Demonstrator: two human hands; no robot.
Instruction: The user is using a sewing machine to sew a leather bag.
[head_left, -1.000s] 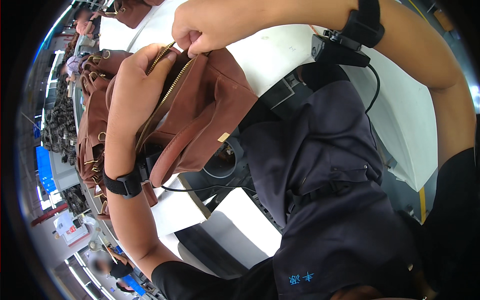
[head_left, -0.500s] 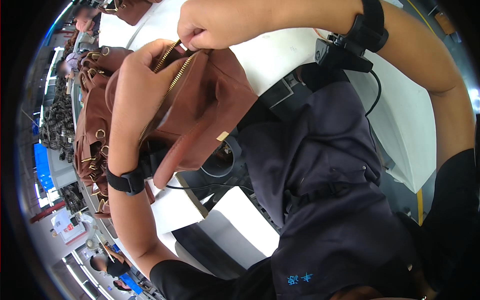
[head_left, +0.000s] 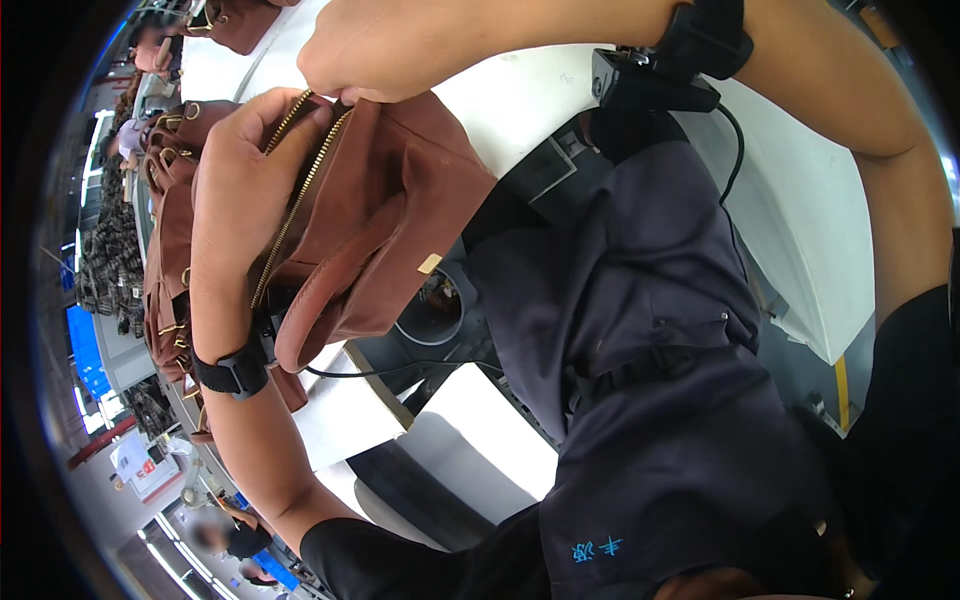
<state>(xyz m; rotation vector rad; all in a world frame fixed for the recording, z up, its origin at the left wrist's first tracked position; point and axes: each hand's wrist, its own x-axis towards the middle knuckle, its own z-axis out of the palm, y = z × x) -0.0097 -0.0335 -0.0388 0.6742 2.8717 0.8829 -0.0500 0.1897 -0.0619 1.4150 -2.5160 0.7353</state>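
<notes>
A brown leather handbag (head_left: 420, 190) is tilted at the table's edge, its brass-toothed zipper (head_left: 300, 205) partly open. My left hand (head_left: 235, 185) grips the bag along the open zipper, thumb on one side of the opening and fingers on the other. At the zipper's far end, my right hand (head_left: 375, 55) is closed in a pinch over the bag; its fingertips are mostly hidden, so the exact part between them cannot be made out. A rounded handle (head_left: 310, 320) hangs on the near side, and a small gold plate (head_left: 429, 264) sits on the bag's panel.
Several more brown bags (head_left: 168, 250) with gold rings crowd the left side. Another brown bag (head_left: 240, 22) lies farther off on the white table (head_left: 520, 95). A black cable (head_left: 400, 372) runs past a round grey bin (head_left: 440, 305). Other people work in the far left background.
Both hands and the handbag have shifted a little left in view. The grip on the bag looks the same, and the zipper remains partly open.
</notes>
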